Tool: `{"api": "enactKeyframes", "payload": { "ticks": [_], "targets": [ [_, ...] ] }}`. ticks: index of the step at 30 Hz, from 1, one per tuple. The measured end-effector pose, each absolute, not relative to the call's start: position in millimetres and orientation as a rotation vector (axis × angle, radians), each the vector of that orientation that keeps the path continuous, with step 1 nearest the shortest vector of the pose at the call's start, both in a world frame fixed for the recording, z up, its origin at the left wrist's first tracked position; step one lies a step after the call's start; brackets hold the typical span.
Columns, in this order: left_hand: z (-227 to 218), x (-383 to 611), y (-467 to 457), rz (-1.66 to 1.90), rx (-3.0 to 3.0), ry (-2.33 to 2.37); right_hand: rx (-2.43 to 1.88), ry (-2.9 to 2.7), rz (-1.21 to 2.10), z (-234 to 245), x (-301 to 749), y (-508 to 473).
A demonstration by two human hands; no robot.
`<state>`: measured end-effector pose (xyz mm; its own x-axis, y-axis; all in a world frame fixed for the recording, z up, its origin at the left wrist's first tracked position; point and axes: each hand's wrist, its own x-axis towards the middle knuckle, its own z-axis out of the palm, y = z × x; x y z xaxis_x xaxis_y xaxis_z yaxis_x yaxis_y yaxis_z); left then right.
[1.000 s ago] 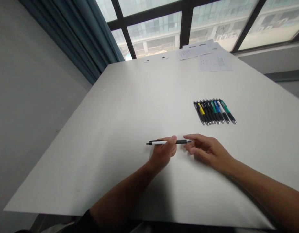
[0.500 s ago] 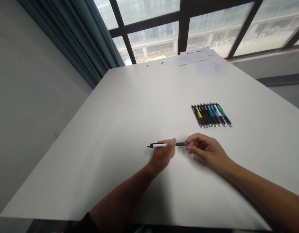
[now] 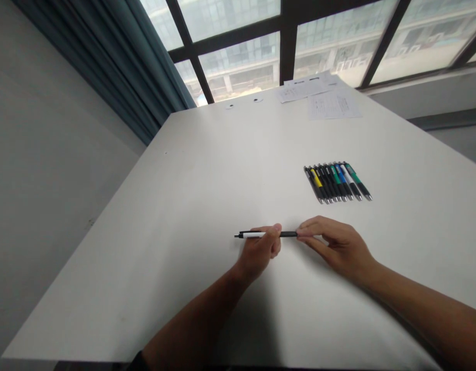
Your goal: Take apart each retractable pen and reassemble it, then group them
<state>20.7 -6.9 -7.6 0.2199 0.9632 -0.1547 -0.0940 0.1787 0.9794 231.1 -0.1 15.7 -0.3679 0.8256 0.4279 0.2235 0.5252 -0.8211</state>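
A white and black pen (image 3: 288,234) lies level between my two hands, just above the white table (image 3: 207,170). My left hand (image 3: 261,248) is closed around its middle, with the clip end pointing left. At the other end, the thumb and fingertips of my right hand (image 3: 336,242) pinch the tip, which they hide. Beyond my right hand, several pens (image 3: 336,183) lie side by side in a slanted row, with black, yellow, green, blue and white barrels.
Printed papers (image 3: 333,104) lie at the far right end of the table, with two small white pieces (image 3: 256,100) bearing dark spots to their left. A blue curtain (image 3: 118,56) and a window (image 3: 238,62) stand behind the far edge. A grey wall (image 3: 48,170) runs along the left.
My right fingers have gone from loosely curled at the pen's tip to straighter and pinched together on it. My left hand keeps its hold on the pen. The view has shifted slightly.
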Motion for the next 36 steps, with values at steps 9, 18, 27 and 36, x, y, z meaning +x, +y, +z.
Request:
{"api": "enactKeyframes", "payload": {
  "ticks": [9,18,27,36],
  "targets": [
    [-7.1,17.6,-6.1,0.924,1.08,1.073,-0.729,-1.956,0.6,19.7,233.5,-7.2],
    [0.0,19.7,-6.2,0.965,1.01,0.896,-0.823,-1.967,0.745,20.6,234.1,-7.3],
    [-2.3,21.8,-5.3,1.024,0.798,0.883,-0.958,-1.96,0.857,21.9,231.8,-0.4],
    [8.0,17.8,-0.5,1.063,0.58,0.912,-1.054,-2.073,0.629,19.3,247.3,13.9]
  ]
}}
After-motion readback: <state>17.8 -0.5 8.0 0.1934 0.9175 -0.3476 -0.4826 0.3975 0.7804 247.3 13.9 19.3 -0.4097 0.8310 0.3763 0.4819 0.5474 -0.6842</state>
